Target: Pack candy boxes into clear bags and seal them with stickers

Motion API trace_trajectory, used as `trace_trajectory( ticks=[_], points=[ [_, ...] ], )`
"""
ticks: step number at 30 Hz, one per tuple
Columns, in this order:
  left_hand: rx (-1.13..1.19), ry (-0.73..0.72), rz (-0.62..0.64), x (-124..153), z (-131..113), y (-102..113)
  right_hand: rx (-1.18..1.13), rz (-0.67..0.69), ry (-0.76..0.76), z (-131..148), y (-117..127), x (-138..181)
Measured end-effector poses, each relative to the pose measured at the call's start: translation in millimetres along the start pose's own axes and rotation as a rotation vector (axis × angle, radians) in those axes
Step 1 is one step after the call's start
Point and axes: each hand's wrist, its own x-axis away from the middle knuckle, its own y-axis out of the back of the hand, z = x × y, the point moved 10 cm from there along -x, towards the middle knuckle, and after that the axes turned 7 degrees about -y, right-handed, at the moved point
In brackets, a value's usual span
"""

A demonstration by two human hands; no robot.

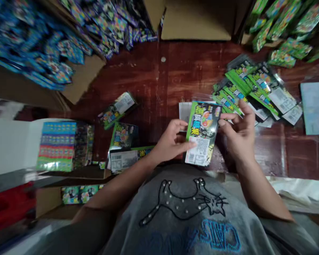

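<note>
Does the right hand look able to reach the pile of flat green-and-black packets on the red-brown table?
Probably yes: nothing visible stands between the right hand and the pile close beside it, though the hand seems to touch a similar flat packet.

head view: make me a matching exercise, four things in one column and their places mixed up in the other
Things
1. packet held in the left hand
2. loose blue packets
3. black cat figure
4. pale blue rectangular thing

Places
A. at the far right edge of the picture
B. on the front of the grey shirt
C. just right of the picture's middle
D. in the upper left corner

Right pairs: 1-C, 2-D, 3-B, 4-A
</note>
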Motion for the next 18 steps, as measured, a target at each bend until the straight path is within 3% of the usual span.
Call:
trace_trajectory(
  ticks=[4, 7, 11, 15, 18],
  points=[
    [0.001, -0.140, -0.090, -18.1, 0.9, 1.9, 0.167, 0.007, 0.100, 13.7, -15.5, 7.3],
    [0.001, -0.119, 0.043, -13.9, 8.4, -6.6, 0.274, 0.042, 0.123, 11.8, -19.4, 15.1],
    [-0.023, -0.071, 0.162, 1.1, 15.7, -6.8, 0.305, 0.188, 0.088, -1.2, -23.5, 26.8],
    [-0.221, -0.143, 0.082, 0.4, 4.8, 4.6, 0.397, 0.287, 0.061, -3.4, -25.7, 27.9],
    [-0.240, -0.204, 0.015, -4.9, -9.0, 7.4, 0.451, 0.262, 0.090, 6.7, -24.7, 20.2]
  ],
)
